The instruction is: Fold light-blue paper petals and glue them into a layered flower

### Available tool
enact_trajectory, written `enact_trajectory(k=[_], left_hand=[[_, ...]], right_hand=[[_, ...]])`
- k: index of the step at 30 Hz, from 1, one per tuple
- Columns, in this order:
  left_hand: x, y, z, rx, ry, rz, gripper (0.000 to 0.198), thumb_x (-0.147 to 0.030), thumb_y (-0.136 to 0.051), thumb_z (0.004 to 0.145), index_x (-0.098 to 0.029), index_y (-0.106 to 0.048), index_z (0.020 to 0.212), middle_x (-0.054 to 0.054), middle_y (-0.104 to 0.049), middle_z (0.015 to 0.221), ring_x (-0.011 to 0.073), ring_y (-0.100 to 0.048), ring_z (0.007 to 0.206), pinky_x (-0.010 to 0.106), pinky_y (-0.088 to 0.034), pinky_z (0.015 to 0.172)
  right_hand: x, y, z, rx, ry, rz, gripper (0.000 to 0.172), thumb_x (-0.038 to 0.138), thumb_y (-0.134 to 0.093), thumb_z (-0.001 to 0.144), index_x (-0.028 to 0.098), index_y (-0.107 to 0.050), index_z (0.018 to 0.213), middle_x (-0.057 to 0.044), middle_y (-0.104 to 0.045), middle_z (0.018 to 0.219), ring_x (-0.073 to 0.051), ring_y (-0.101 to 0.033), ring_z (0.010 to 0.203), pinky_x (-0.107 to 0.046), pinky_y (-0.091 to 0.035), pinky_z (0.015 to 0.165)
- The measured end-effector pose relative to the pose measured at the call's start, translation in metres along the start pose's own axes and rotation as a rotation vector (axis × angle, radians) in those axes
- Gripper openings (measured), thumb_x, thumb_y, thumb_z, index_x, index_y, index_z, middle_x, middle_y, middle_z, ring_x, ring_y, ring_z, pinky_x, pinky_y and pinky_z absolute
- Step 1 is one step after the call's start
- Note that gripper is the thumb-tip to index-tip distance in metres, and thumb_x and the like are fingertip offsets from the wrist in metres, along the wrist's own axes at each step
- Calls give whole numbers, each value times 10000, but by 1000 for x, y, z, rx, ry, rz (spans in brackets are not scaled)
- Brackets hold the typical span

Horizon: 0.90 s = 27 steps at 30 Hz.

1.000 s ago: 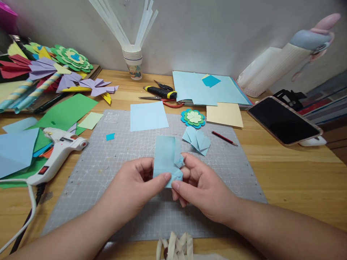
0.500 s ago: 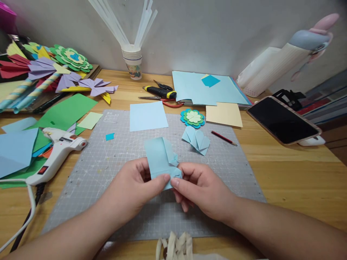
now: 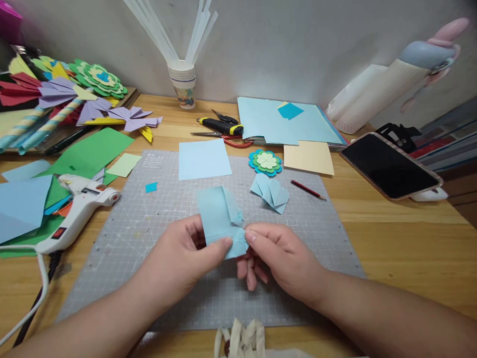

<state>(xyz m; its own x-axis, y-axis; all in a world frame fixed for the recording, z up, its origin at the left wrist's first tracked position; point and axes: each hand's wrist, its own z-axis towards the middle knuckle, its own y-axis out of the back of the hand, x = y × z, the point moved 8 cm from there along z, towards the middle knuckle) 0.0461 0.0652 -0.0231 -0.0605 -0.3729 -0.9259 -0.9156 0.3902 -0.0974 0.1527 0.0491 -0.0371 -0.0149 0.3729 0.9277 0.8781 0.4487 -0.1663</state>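
Observation:
A light blue sheet of paper (image 3: 216,214), partly folded and cut or torn on its right side, is held above the grey cutting mat (image 3: 122,248). My left hand (image 3: 190,248) grips its left and lower part, thumb on top and fingers behind. At the lower right corner, my right hand (image 3: 276,253) pinches the creased paper between thumb and forefinger; its other fingers curl below. Just beyond lie a folded light blue paper piece (image 3: 270,193) and a layered paper flower (image 3: 265,162) in blue, green and pale green. A flat light blue sheet (image 3: 204,159) rests farther back.
A white glue gun (image 3: 78,214) lies on papers at left, its cord running forward. Scissors (image 3: 208,134), a yellow-black cutter (image 3: 221,126) and a paper stack (image 3: 257,117) are at the back. A pencil (image 3: 308,190) and a phone (image 3: 389,164) lie right.
My right thumb has shifted up and right along the paper's lower right corner, uncovering more of the creases. The paper has tilted slightly; my left hand keeps its grip.

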Motion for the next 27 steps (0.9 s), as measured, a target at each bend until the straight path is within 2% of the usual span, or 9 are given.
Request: enact_trajectory(k=[3,7,13,19,22,27], left_hand=[[1,3,0,-38,20,7,104,-247,-662,765,-175,-630,697,-37,-709,661,118,-633,645,195,-473,621],[-1,2,-1,-32,21,28,108,-263,-655,767,-174,-636,709,-25,-709,664,130,-634,654,208,-470,626],[-1,3,-2,-39,17,52,119,-266,-648,774,-170,-636,705,-19,-692,661,133,-614,639,218,-464,626],[-1,-5,-1,27,-8,-50,141,-283,-651,787,-177,-619,701,-19,-683,649,136,-624,652,218,-463,620],[1,-10,0,55,4,-28,134,-288,-681,762,-172,-622,733,-11,-676,656,144,-626,652,230,-474,627],[2,-9,2,11,4,-14,128,-290,-694,744,-178,-639,717,-13,-689,666,148,-640,672,236,-492,650]], right_hand=[[0,1,-2,-13,-2,-32,394,430,-429,904,155,-546,647,-5,-583,557,-73,-514,414,-191,-339,410],[2,-1,-3,3,-5,-2,357,427,-467,890,162,-547,665,-1,-597,602,-70,-523,438,-193,-348,424],[4,-1,-2,-19,-22,-40,345,411,-516,869,166,-548,627,14,-574,557,-63,-498,418,-195,-338,417],[4,1,-4,-69,14,-70,356,381,-492,896,170,-533,612,28,-539,530,-63,-491,407,-195,-362,426],[6,6,-7,-143,60,-168,361,380,-475,912,179,-532,618,34,-521,505,-76,-494,412,-206,-376,434],[14,10,-12,-208,169,-389,349,354,-434,944,189,-540,655,18,-562,555,-99,-553,470,-228,-428,483]])
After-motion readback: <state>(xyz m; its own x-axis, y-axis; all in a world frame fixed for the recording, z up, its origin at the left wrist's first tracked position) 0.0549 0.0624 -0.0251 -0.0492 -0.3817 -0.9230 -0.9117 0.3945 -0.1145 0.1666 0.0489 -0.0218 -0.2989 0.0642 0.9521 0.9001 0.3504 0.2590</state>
